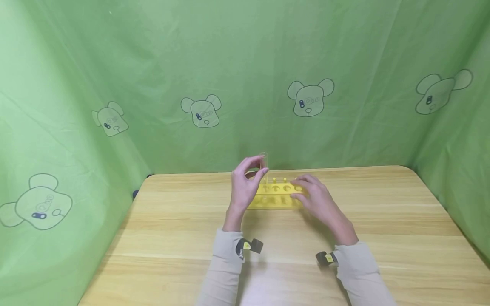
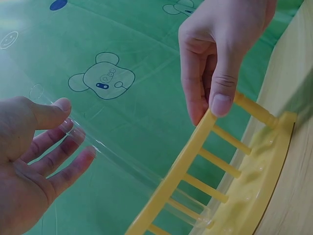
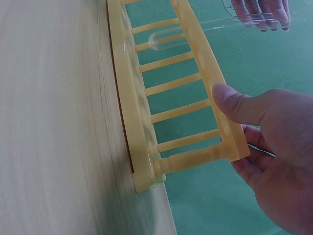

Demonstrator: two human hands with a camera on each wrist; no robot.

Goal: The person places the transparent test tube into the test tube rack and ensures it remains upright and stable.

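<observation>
A yellow test tube rack (image 1: pixel 275 203) stands on the table, with a row of round holes along its top bar and several thin pegs behind. My left hand (image 1: pixel 244 182) pinches a clear glass test tube (image 2: pixel 124 164) near its upper end, between thumb and fingertips. The tube passes down through a hole of the top bar, its rounded bottom (image 3: pixel 159 40) showing between the bar and the base. At the rack's right end my right hand (image 1: pixel 315 197) grips the top bar, thumb on the near side and fingers on the far side.
The rack sits near the back of the wood-grain table (image 1: pixel 291 263). A green curtain (image 1: pixel 252 63) printed with bear heads hangs close behind the table's back edge and along both sides. Small dark cameras are strapped at both wrists.
</observation>
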